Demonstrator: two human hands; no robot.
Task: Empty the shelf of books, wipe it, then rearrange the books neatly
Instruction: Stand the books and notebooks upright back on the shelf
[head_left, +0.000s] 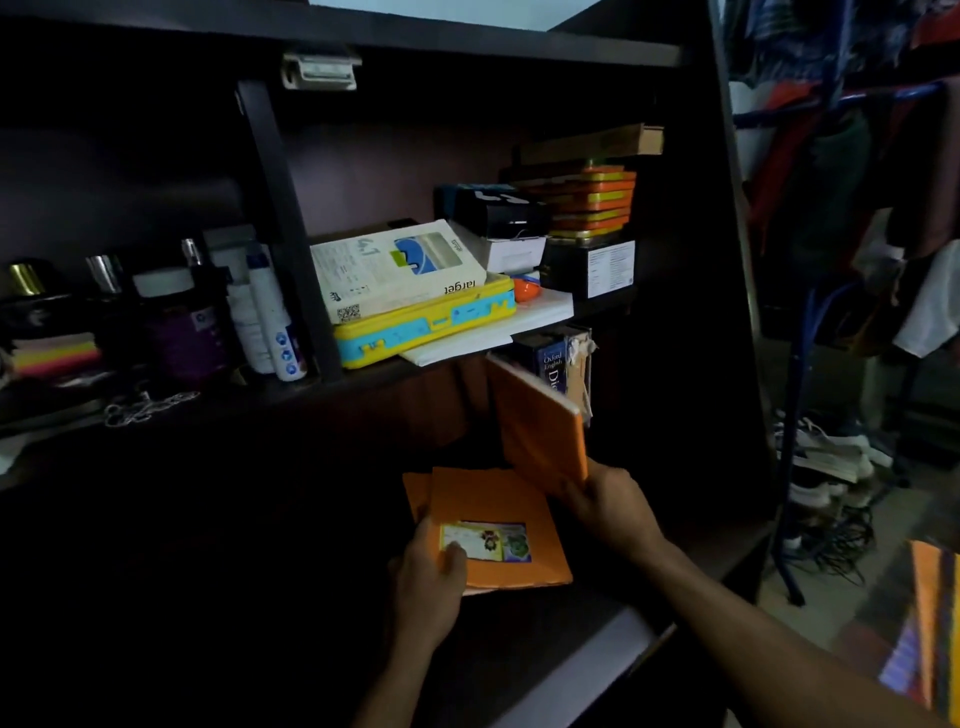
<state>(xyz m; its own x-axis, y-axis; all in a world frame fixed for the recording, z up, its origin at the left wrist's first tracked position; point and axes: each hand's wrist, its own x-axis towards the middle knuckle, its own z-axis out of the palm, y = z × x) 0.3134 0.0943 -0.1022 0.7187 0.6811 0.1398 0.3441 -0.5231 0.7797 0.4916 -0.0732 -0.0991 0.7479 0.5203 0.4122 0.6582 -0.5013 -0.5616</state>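
Our left hand grips a small stack of orange notebooks low in front of the dark lower shelf, thumb pressed on the top cover beside its label. Our right hand pinches the bottom edge of another orange notebook, tilted upright just before the Oxford dictionary standing under the upper shelf.

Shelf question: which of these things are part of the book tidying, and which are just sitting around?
Part of the job: orange notebooks in left hand; orange book in right hand; Oxford dictionary.

Lying about: bottles, yellow-blue case, tins, shoes.
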